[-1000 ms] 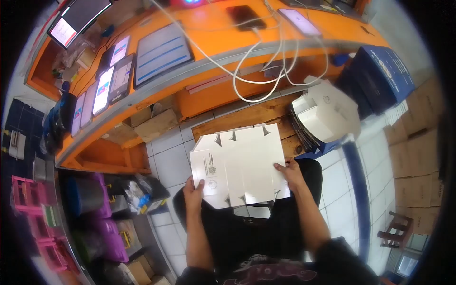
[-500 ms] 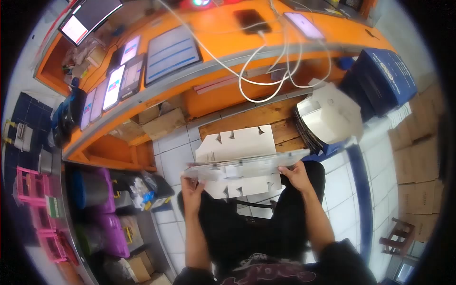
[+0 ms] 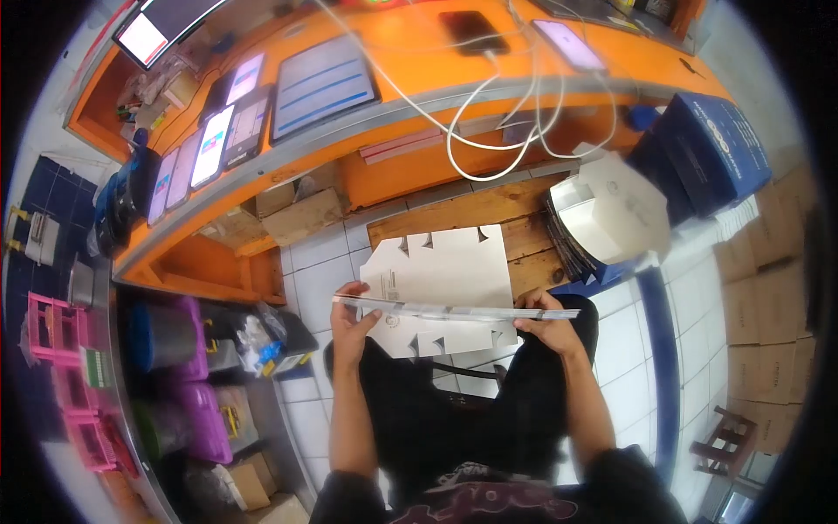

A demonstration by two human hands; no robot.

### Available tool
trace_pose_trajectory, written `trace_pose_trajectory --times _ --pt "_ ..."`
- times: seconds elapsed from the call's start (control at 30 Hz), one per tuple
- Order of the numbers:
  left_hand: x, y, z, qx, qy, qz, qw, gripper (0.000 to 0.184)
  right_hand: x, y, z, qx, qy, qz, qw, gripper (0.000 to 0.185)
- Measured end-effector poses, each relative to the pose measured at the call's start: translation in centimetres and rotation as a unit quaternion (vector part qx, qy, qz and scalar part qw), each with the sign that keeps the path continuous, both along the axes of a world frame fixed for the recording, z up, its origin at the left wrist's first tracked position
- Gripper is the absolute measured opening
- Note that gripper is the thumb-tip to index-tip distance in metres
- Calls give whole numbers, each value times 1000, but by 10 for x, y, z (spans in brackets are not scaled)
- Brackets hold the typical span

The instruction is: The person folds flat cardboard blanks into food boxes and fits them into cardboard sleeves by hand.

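A: Specify the held card.
B: White and thin, presented edge-on as a narrow strip. The left hand grips one end; the right hand grips the other.
A: Specify the lower blank.
B: White, flat, unfolded. Dark triangular notches interrupt the far and near edges; small print marks the left side. It lies beneath the held card, partly covered by it.

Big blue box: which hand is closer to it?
Right. The blue box sits ahead and to the right of the right hand; the left hand is farther away, at the other end of the held cardboard.
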State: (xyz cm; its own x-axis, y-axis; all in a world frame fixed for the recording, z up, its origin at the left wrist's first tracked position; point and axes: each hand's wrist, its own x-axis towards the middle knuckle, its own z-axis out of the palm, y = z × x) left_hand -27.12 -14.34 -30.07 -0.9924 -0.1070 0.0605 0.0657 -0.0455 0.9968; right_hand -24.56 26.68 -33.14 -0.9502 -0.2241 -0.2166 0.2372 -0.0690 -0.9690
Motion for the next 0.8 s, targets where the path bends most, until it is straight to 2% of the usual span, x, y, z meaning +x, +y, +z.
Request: trace_pose_trajectory --times 0.07,0.13,0.17,0.2,0.27,0.3,0.33,0.37,0.4,0.43,0.47,0.5,0.53,0.67,0.7,0.8 --pt "6 14 22 64 -20 41 997 73 3 -11 20 -26 2 -34 999 51" --pt "5 9 4 41 -1 32 999 73 0 -18 41 2 -16 -95 995 50" --pt "7 3 -5 18 17 21 999 73 1 -22 26 5 71 -116 991 53" --pt "11 1 -3 17 17 20 1000 73 0 -24 27 5 70 -117 991 53" --pt "11 5 2 51 3 36 998 72 -2 -23 32 -19 -24 -92 995 45" --pt "13 3 -7 26 0 76 997 68 2 -13 22 50 -73 -68 994 34" --pt "14 7 -11 46 -14 73 996 72 -2 -15 30 72 82 -22 994 31" --pt "10 -12 -52 -2 -17 32 999 64 -3 -18 34 73 62 -26 995 31" --pt "12 16 -9 85 -21 25 996 53 -3 -20 31 134 84 -37 987 34" --pt "9 10 -12 70 -3 22 997 57 0 -24 44 72 85 -49 993 37" --pt "7 5 -14 55 15 19 998 61 0 -23 50 63 27 -47 997 38" --pt "6 0 -17 40 34 17 998 64 1 -24 65 37 64 -69 995 36" --pt "-2 10 -18 6 28 19 999 64 1 -16 75 11 70 -36 997 40" --pt "-32 116 -17 -75 -26 -49 996 63 -12 -29 47 27 189 -37 981 44" --pt "-35 140 -18 -85 -33 -77 993 63 -14 -34 28 29 169 -48 984 41" --pt "-38 198 -19 -98 -41 -148 983 62 -19 -38 -18 -88 63 12 994 40"
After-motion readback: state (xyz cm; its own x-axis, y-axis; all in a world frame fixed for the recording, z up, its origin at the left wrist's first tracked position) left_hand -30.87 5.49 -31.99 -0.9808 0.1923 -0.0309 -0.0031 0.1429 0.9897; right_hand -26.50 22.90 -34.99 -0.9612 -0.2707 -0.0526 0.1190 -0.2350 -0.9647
